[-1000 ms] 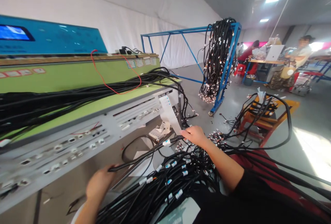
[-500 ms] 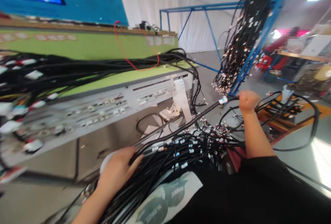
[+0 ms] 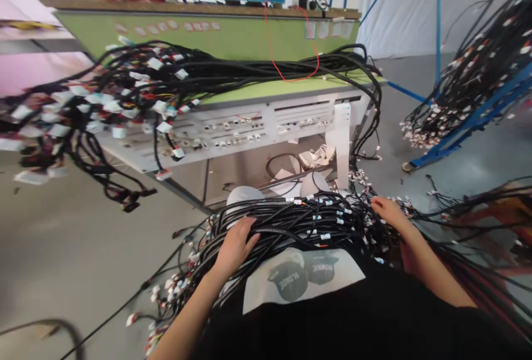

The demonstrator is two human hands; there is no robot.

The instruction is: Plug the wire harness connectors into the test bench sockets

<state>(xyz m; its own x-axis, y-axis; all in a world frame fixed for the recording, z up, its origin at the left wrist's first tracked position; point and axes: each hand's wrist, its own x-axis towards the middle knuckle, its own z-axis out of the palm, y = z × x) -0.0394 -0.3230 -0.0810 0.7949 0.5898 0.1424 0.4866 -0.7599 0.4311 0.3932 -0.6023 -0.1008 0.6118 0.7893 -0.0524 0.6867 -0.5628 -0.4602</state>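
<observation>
A thick bundle of black wire harnesses [image 3: 282, 216] with white connectors and labels lies across my lap. On its left part rests my left hand [image 3: 236, 242], palm down, fingers stretched over the cables and thumb apart. At the bundle's right end is my right hand [image 3: 387, 211], fingers drawn together low among small white connectors. Whatever is between them is hidden. Loose connectors [image 3: 170, 288] hang from the bundle's left end toward the floor.
Before me stands a green-topped bench [image 3: 245, 91] carrying another harness bundle [image 3: 249, 69], its connectors spilling over the left end. A red cord loop [image 3: 318, 63] hangs there. At right, a blue frame [image 3: 465, 122] holds more harnesses. Cables [image 3: 461, 205] trail on the right.
My right hand has come down from its raised position, where it pulled a black cable, to the lap bundle's end. My left hand stays on the bundle. The view has turned left.
</observation>
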